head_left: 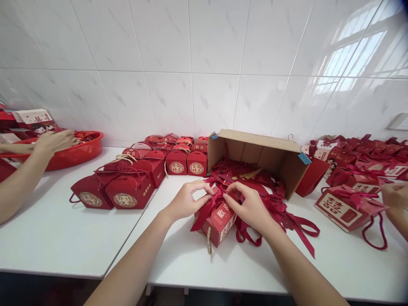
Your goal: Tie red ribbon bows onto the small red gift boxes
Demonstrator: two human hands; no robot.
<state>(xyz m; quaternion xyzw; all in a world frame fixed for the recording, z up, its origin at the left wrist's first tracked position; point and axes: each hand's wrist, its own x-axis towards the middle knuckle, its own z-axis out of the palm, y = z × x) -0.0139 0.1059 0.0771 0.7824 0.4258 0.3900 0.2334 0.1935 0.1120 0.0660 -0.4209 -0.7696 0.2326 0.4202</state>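
A small red gift box (219, 223) with gold lettering sits on the white table, a twisted cord handle hanging at its front. On top of it is a dark red ribbon bow (216, 196). My left hand (190, 199) pinches the bow's left side between thumb and fingers. From the right, my right hand (247, 205) pinches the other side of the bow. Loose red ribbons (298, 227) trail over the table to the right of the box, in front of an open cardboard box (266, 146) lying on its side.
Finished red boxes (127, 187) stand in groups at the left and back. Another person's arms reach over a red plastic basket (72, 153) at far left. More bowed boxes (350, 208) and another hand are at the right. A tiled wall rises behind.
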